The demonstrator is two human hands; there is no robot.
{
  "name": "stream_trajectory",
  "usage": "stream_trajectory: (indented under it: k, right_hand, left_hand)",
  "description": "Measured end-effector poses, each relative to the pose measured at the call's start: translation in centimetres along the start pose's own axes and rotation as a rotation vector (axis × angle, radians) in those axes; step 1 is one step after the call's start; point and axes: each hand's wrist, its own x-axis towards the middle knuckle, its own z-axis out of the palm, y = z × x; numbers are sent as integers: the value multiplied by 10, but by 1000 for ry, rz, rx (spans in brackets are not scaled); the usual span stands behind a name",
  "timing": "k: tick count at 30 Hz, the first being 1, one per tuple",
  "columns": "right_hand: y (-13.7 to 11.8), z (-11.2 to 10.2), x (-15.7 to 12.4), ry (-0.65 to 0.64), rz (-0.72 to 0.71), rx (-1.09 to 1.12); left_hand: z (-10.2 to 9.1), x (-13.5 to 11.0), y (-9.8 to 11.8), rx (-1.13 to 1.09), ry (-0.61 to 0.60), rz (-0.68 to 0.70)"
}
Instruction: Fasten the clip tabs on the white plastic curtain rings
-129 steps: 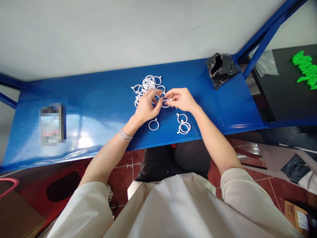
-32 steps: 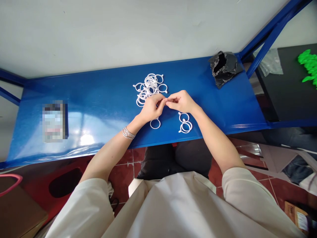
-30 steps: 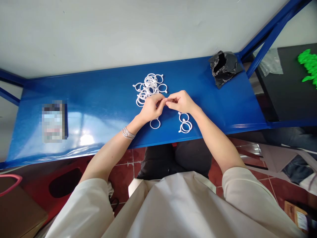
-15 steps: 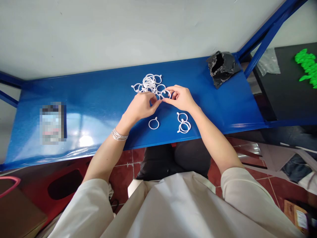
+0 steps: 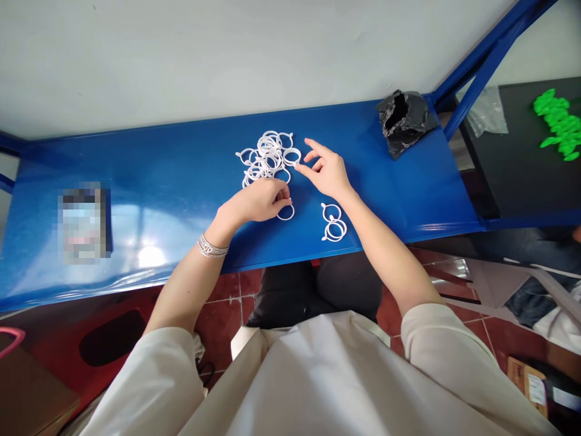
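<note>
- Your left hand (image 5: 256,203) is resting low on the blue table (image 5: 172,181). Its fingers (image 5: 282,195) are curling together and pinching the far edge of a single white ring (image 5: 287,214).
- That ring is lying flat on the table toward the front edge, between your two wrists.
- Your right hand (image 5: 327,171) is reaching further back with its fingers (image 5: 313,146) spread apart and gripping nothing. One fingertip is touching the right edge of the pile of white rings (image 5: 267,158).
- The pile is sitting toward the back of the table, just beyond your left hand, with its rings overlapping one another in a loose heap.
- A small cluster of white rings (image 5: 333,222) is lying near the front edge, just right of the single ring and beside your right wrist. The rings in it are overlapping, and neither hand is touching them.
- You are wearing a silver bracelet (image 5: 211,247) on your left wrist.
- A crumpled black bag (image 5: 403,120) is standing at the far right corner of the table with its mouth gaping open, well apart from the rings.
- A blurred rectangular object (image 5: 84,221) is lying at the left end of the table, well apart from your hands.
- Bright green pieces (image 5: 556,124) are lying on a black surface (image 5: 521,175) to the right, beyond the table's frame.
</note>
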Motion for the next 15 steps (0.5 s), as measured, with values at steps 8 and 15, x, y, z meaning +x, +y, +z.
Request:
stream_trajectory:
  k: [8,15]
  right_hand:
    - [-9,-17,-7,-204,23,113]
    - [-15,-19,-9,-243,18,78]
  left_hand:
    - [1,3,5,16,191,82]
    - [12,3,8,97,175,101]
